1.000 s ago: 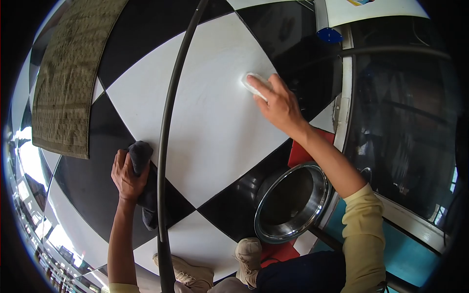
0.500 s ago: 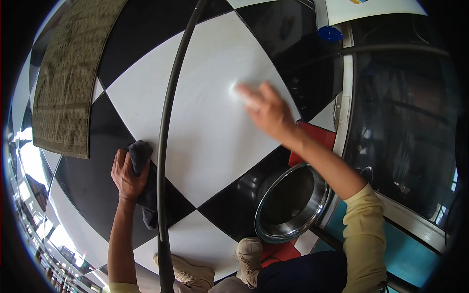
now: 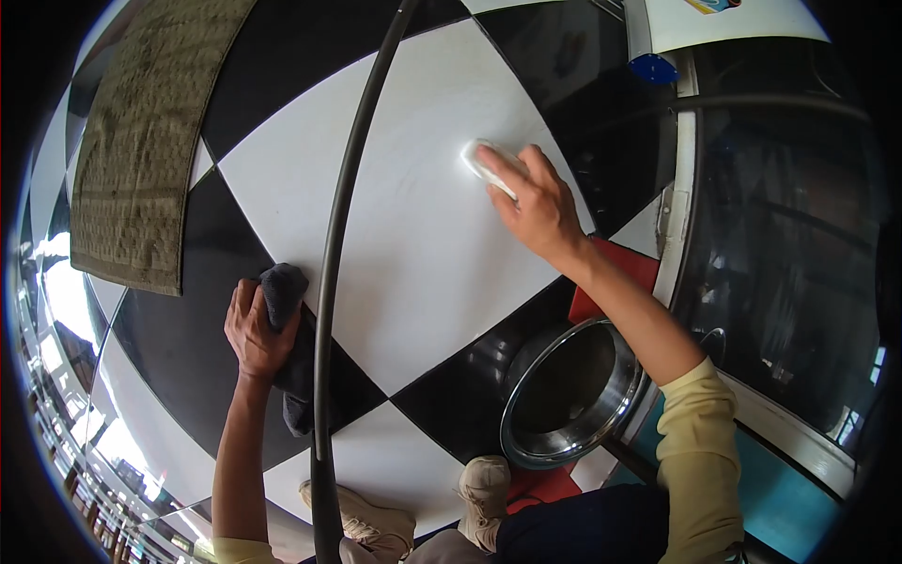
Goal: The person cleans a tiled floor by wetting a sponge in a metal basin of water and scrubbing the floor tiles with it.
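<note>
My right hand (image 3: 540, 202) grips a white block-like pad (image 3: 492, 167), its face against the large white floor tile (image 3: 423, 235). Wrapped round a dark grey cloth (image 3: 283, 293), my left hand (image 3: 259, 329) rests at the left edge of that tile, over a black tile. The cloth's lower end hangs down beside a long dark pole or hose (image 3: 343, 207), which crosses the view from top to bottom. Below my right forearm stands a shiny metal bowl (image 3: 573, 395) with a dark inside.
A brown-green textured mat (image 3: 150, 150) lies at the upper left. Red pieces (image 3: 615, 273) show near the bowl. At the right is a dark glass panel (image 3: 770, 244) with a white frame. Beige shoes (image 3: 484, 498) stand at the bottom.
My right hand and the white pad have swept left and then back to the upper right over the tile. The whole view has shifted slightly. My left hand keeps hold of the cloth.
</note>
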Motion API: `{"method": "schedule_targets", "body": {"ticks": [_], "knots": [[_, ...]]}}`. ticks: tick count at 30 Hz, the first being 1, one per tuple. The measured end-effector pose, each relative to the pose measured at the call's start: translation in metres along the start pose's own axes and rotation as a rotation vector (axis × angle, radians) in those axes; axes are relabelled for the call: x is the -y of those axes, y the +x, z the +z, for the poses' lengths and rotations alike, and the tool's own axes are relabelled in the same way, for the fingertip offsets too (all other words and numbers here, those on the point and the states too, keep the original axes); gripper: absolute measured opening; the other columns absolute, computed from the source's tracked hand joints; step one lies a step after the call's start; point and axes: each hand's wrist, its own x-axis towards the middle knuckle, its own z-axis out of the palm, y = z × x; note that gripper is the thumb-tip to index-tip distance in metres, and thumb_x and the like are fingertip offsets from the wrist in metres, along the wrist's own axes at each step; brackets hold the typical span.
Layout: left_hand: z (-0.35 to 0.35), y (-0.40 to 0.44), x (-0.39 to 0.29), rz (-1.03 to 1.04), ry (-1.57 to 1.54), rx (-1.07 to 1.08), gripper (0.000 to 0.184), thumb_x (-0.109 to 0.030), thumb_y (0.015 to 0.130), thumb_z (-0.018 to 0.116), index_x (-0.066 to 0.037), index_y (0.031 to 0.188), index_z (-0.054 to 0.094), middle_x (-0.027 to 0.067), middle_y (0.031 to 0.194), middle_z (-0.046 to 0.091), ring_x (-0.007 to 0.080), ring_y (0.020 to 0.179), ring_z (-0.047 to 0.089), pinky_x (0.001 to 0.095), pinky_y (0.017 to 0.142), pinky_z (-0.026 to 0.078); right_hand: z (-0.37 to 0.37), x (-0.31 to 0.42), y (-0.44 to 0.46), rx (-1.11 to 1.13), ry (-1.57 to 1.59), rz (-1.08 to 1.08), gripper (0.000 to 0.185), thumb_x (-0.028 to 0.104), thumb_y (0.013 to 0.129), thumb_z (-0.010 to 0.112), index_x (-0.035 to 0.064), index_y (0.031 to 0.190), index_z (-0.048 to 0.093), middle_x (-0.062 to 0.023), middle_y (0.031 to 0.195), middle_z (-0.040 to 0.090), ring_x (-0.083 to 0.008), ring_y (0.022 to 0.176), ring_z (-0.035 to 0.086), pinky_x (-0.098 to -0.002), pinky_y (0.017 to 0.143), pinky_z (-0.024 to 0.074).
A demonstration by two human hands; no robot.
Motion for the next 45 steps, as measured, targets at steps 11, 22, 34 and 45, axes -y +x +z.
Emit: {"method": "schedule_targets", "body": {"ticks": [11, 22, 34, 45], "knots": [[0.003, -0.001, 0.002, 0.001, -0.008, 0.004, 0.038, -0.025, 0.074, 0.078, -0.002, 0.101, 0.063, 0.0162, 0.092, 0.054, 0.0377, 0.086, 0.058, 0.0457, 0.075, 0.049, 0.028, 0.047, 0.022, -0.004, 0.032, -0.183, 0.039, 0.005, 0.083, 0.067, 0.0057, 0.121, 0.066, -0.014, 0.095, 0.054, -0.0284, 0.086, 0.061, -0.0349, 0.069, 0.0586], [0.003, 0.0, 0.002, -0.004, -0.004, 0.013, 0.033, -0.024, 0.073, 0.077, -0.003, 0.094, 0.062, 0.0148, 0.093, 0.054, 0.0364, 0.086, 0.058, 0.0449, 0.074, 0.049, 0.045, 0.069, 0.004, -0.055, 0.088, -0.373, 0.054, 0.002, 0.08, 0.069, 0.0138, 0.131, 0.061, -0.0108, 0.086, 0.051, -0.0241, 0.081, 0.059, -0.0323, 0.067, 0.0569], [0.0, 0.001, 0.0, 0.057, 0.036, -0.038, 0.032, -0.026, 0.076, 0.075, -0.004, 0.093, 0.061, 0.015, 0.089, 0.052, 0.0376, 0.085, 0.058, 0.0462, 0.072, 0.048, -0.07, 0.052, -0.054, -0.278, 0.944, 0.699, 0.053, 0.014, 0.091, 0.065, 0.0047, 0.14, 0.051, -0.0092, 0.128, 0.058, -0.0112, 0.093, 0.061, -0.0217, 0.07, 0.0493], [-0.001, 0.004, 0.005, 0.049, 0.08, 0.132, 0.044, -0.031, 0.075, 0.074, -0.003, 0.106, 0.06, 0.0145, 0.099, 0.052, 0.0374, 0.092, 0.057, 0.0472, 0.076, 0.048, -0.051, 0.12, -0.235, -0.541, 0.749, 0.952, 0.071, 0.017, 0.088, 0.073, 0.0027, 0.148, 0.038, -0.0154, 0.135, 0.052, -0.0252, 0.117, 0.056, -0.036, 0.099, 0.0463]]}}
